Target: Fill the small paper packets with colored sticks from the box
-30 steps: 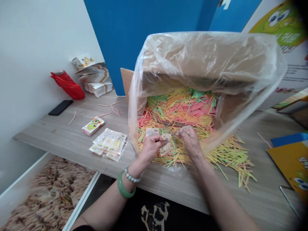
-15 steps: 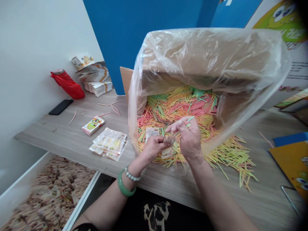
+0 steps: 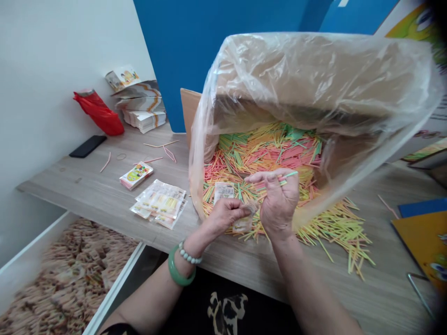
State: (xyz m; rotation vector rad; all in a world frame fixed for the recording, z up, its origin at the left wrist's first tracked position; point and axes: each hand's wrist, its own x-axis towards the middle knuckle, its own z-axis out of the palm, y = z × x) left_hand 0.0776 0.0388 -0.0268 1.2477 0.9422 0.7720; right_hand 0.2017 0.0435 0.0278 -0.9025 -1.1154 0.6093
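Note:
My left hand (image 3: 225, 215) pinches a small clear packet (image 3: 250, 208) by its edge. To its right, my right hand (image 3: 280, 202) is closed on a few thin coloured sticks (image 3: 288, 175), green and pink ends poking out past the fingers. Both hands are over the front of a box lined with a clear plastic bag (image 3: 200, 139), which holds a heap of pink, orange, yellow and green sticks (image 3: 265, 149). Another packet (image 3: 223, 190) lies on the heap behind my left hand, and one more (image 3: 242, 225) lies just below the held packet.
Filled packets (image 3: 160, 201), a small printed box (image 3: 136, 175), a black phone (image 3: 88, 146), a red bag (image 3: 99, 111) and stacked cartons (image 3: 143, 104) are on the left. An open drawer (image 3: 73, 274) holds many packets. Loose sticks (image 3: 344, 232) spill at right.
My right hand has moved slightly right, and more of the stick ends show beyond its fingers. My left hand still holds the packet. The whole view has shifted a little.

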